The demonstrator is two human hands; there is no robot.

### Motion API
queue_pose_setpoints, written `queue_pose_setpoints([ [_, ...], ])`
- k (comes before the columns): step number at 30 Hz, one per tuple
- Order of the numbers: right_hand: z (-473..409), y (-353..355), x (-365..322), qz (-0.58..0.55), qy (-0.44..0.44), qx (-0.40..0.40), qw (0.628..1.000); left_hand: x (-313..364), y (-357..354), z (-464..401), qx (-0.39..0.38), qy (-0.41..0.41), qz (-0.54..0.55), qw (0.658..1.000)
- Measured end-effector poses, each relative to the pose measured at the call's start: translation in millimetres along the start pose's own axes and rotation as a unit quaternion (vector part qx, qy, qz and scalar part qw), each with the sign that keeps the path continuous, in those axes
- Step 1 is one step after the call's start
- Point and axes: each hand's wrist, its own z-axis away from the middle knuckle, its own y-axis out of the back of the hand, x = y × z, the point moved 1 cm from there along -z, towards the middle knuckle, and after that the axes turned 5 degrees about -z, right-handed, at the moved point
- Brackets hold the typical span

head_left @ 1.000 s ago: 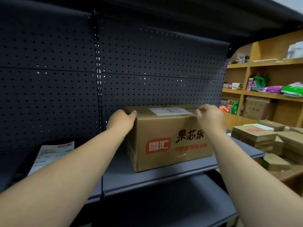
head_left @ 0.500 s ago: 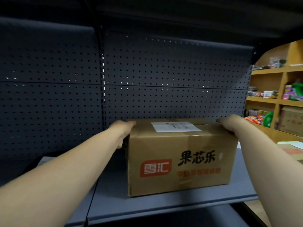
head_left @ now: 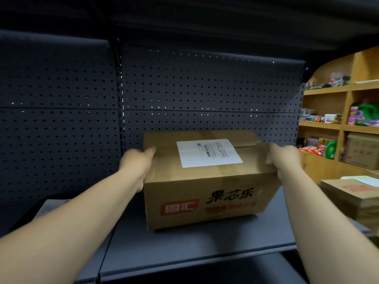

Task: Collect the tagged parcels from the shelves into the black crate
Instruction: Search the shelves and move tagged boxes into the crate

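A brown cardboard parcel [head_left: 207,181] with a white shipping label [head_left: 208,153] on its top stands on the dark metal shelf [head_left: 184,249]. Its front carries a red logo and black characters. My left hand [head_left: 137,162] grips the parcel's left side, thumb on the top edge. On the opposite side, my right hand [head_left: 286,160] holds the upper right edge, its fingers hidden behind the box. The parcel looks tilted slightly toward me. The black crate is not in view.
A dark pegboard back panel [head_left: 205,95] rises behind the parcel. Wooden shelves [head_left: 328,126] with colourful goods stand at the right. More cardboard boxes [head_left: 352,195] lie at the right, close to my right forearm. A shelf overhang is above.
The view has moved closer and higher, so the parcel's top and label show more. Both hands have stayed on the box's sides; the parcel has shifted forward on the shelf.
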Motion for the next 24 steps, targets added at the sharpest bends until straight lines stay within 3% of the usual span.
queue_pose_setpoints([
  [6,24,-3,23,-0.084,0.03,0.063,0.994,-15,14,16,0.08,-0.135,-0.008,0.988],
  [16,55,-13,56,-0.173,0.075,0.088,0.978,-50,27,27,0.126,-0.175,0.029,0.976],
  [24,71,-18,70,-0.22,0.077,0.116,0.966,-63,35,34,0.119,-0.195,0.058,0.972],
])
